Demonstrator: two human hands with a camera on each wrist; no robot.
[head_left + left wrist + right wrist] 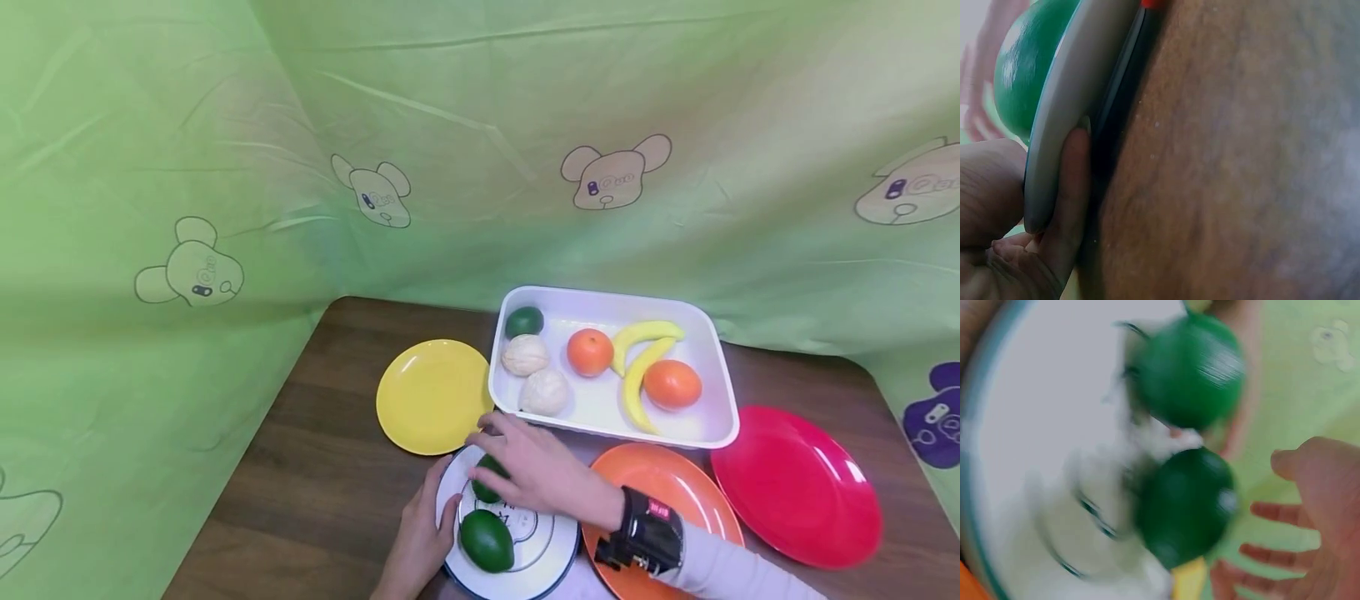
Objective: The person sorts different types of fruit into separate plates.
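Note:
My left hand (422,533) holds the rim of a white plate (543,554) with a dark edge and printed lines. In the left wrist view its fingers (1072,187) lie under the plate rim (1075,81), with the thumb side above. Two smooth, dark green oval fruits, a nearer one (487,541) and a farther one (487,483), rest on the plate. Over the farther fruit hovers my right hand (536,467). Its fingers are spread and apart from both fruits in the right wrist view, where the hand (1329,512) holds nothing.
Behind the plate stands a white tray (611,433) with a green fruit, two whitish round ones, two orange fruits and two bananas. A yellow plate (435,397) lies left, an orange plate (660,475) and a red plate (795,492) right. Green cloth (480,100) surrounds the table.

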